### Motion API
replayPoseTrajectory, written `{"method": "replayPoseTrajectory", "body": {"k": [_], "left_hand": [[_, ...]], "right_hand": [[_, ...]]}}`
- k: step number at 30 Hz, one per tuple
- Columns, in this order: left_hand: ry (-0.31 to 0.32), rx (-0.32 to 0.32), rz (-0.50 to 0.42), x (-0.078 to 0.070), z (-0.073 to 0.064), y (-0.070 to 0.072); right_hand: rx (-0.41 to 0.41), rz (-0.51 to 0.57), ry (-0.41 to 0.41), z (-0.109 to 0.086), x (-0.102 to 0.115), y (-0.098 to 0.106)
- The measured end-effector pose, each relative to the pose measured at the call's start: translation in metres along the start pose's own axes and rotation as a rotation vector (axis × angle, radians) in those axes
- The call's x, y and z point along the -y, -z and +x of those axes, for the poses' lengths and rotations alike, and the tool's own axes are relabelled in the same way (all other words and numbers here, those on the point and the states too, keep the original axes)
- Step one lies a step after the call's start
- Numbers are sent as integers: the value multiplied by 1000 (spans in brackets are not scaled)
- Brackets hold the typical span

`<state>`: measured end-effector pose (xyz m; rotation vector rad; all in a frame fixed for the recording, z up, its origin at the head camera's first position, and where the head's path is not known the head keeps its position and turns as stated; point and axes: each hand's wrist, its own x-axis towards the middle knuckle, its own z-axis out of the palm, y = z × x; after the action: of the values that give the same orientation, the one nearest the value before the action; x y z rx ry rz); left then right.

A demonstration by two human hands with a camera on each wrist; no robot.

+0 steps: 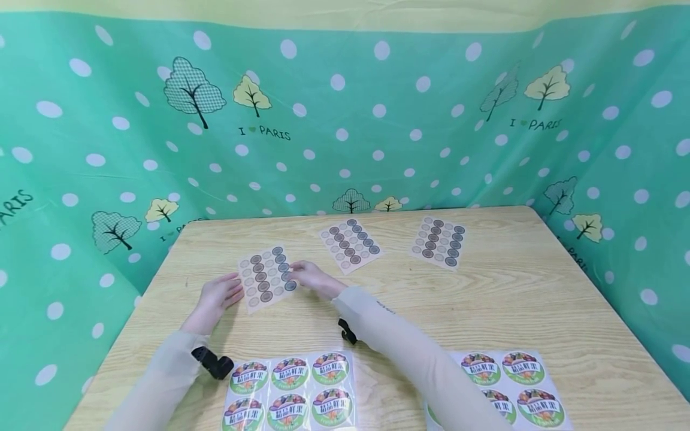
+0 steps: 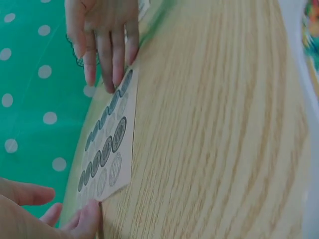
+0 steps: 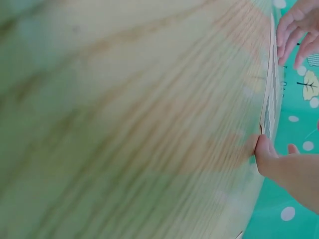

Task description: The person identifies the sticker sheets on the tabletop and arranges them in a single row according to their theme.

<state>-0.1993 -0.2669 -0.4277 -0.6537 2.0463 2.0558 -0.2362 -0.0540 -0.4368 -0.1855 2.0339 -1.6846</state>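
Observation:
A pale sheet of round stickers (image 1: 266, 278), with rows of light, brown and dark blue-grey circles, lies tilted on the wooden table between my hands. My left hand (image 1: 218, 296) is at its left edge, fingertips touching or very close to the paper. From the opposite side, my right hand (image 1: 314, 277) reaches in, its fingertips at the right edge by the dark circles. The left wrist view shows the right hand's fingers (image 2: 117, 55) straight along the far edge of the sheet (image 2: 107, 144). Neither hand's fingers curl round the paper.
Two similar sticker sheets lie at the back, one in the middle (image 1: 350, 244) and one farther right (image 1: 438, 242). Fruit label sheets lie at the front left (image 1: 289, 392) and front right (image 1: 520, 389), the latter partly under the right sleeve. A green dotted curtain (image 1: 345, 120) surrounds the table.

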Motion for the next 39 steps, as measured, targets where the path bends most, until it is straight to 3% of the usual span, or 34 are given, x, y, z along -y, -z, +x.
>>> {"method": "replayPoseTrajectory", "body": {"k": [5,12,17,25,39], "left_hand": [[49,-12,-92,-2,-1,0],[69,2,-185,-4,1,1],[71,2,-166,-4,6,1],[22,27,-125,1,13,1],[81,29,-123,0,11,12]], "right_hand": [[13,32,-7,-2,-1,2],[22,81,-10,-4,-3,5],[34,97,-12,-4,-3,7],[36,128,-31,3,-6,6],[-37,211,-93,7,-2,-3]]}}
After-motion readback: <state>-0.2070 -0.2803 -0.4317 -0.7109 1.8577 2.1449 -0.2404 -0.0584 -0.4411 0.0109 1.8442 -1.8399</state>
